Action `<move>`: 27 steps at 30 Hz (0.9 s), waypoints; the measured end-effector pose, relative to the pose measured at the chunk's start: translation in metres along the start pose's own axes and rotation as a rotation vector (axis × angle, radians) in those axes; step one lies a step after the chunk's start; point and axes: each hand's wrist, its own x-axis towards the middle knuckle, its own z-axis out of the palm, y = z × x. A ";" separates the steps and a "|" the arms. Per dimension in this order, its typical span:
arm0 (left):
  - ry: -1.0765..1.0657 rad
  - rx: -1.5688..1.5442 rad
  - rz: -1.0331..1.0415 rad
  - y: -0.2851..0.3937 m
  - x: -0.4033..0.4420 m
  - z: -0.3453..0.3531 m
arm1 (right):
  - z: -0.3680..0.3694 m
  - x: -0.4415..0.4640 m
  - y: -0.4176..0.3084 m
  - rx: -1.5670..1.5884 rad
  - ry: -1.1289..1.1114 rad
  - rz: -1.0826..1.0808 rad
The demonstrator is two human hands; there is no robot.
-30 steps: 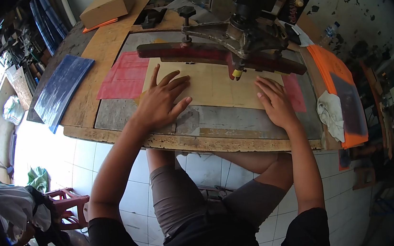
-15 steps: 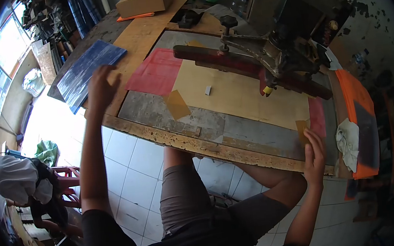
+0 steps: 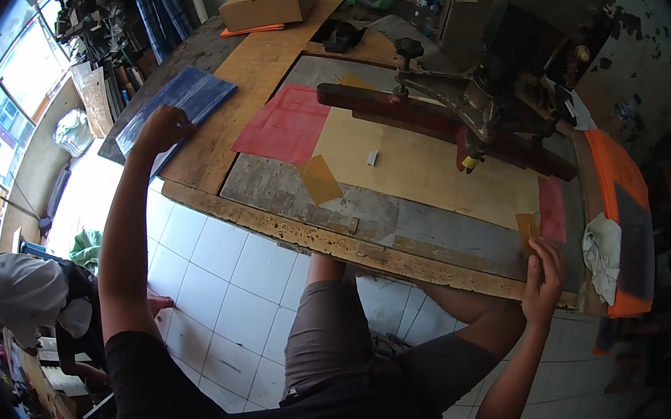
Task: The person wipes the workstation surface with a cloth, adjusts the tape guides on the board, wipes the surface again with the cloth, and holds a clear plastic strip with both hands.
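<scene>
My left hand (image 3: 160,130) is over the blue sheet or stack of sheets (image 3: 196,91) at the table's left edge. Its fingers are bent and close together near the near edge of the blue material; whether anything is between them is hidden. At the near right, my right hand (image 3: 543,269) rests on the edge of the work board (image 3: 439,262), fingers stretched towards a small amber strip (image 3: 527,226). Across the board lies a tan sheet (image 3: 421,166) with a small white piece (image 3: 373,158) on it. Another amber piece (image 3: 320,180) overlaps its left part.
A dark red bar (image 3: 390,110) on a metal bracket spans the board's far side. Red sheeting (image 3: 284,125) borders the tan sheet. A cardboard box (image 3: 271,2) stands at the back. Orange material (image 3: 620,179) and a white cloth (image 3: 602,251) lie right. Another person (image 3: 43,302) is at lower left.
My left hand has moved over the blue material and its fingers have curled in. My right hand stays at the board's edge. The view has shifted slightly.
</scene>
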 end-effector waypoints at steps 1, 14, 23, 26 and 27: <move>0.003 -0.013 0.011 0.000 0.001 0.000 | 0.000 0.000 0.000 -0.005 0.001 0.002; 0.027 0.308 0.138 -0.012 0.020 0.024 | 0.002 -0.002 0.003 0.031 0.025 0.031; 0.599 0.361 0.139 -0.104 0.036 -0.080 | 0.001 0.000 0.001 0.075 0.048 0.030; 0.744 0.217 0.151 -0.185 0.023 -0.132 | 0.000 -0.002 0.002 0.064 0.049 0.041; 0.801 0.201 0.152 -0.209 0.006 -0.149 | -0.002 -0.002 0.003 0.069 0.045 0.047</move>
